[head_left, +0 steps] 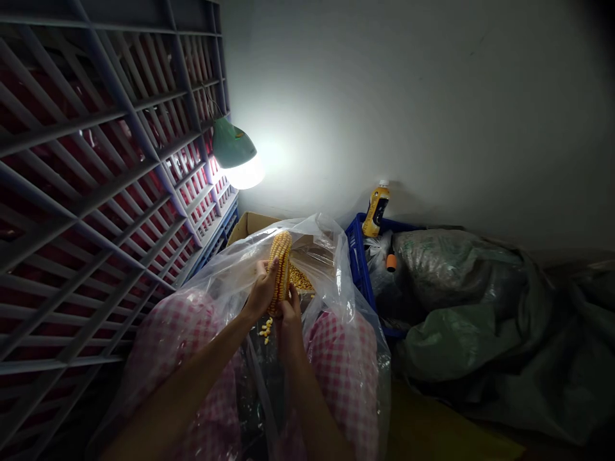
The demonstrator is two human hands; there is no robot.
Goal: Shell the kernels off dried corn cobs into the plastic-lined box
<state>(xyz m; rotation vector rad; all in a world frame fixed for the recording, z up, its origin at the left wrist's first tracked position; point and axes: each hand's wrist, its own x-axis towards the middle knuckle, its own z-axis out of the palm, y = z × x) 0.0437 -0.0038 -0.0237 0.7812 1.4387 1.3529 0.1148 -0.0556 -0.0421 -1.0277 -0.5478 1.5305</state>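
Observation:
An ear of corn with yellow kernels stands nearly upright between my hands. My left hand is closed round its left side, with the thumb lying on the kernels. Lower down, my right hand grips the ear near its bottom end on the right. Several loose kernels lie on the plastic just below the ear. Behind it, a heap of corn kernels rests inside a clear plastic bag, which is spread open and drapes over my legs.
A lit lamp hangs from tall plastic crates on the left. A cardboard box is behind the bag. To the right, a blue crate holds bags and a yellow bottle. Green sacks lie farther right.

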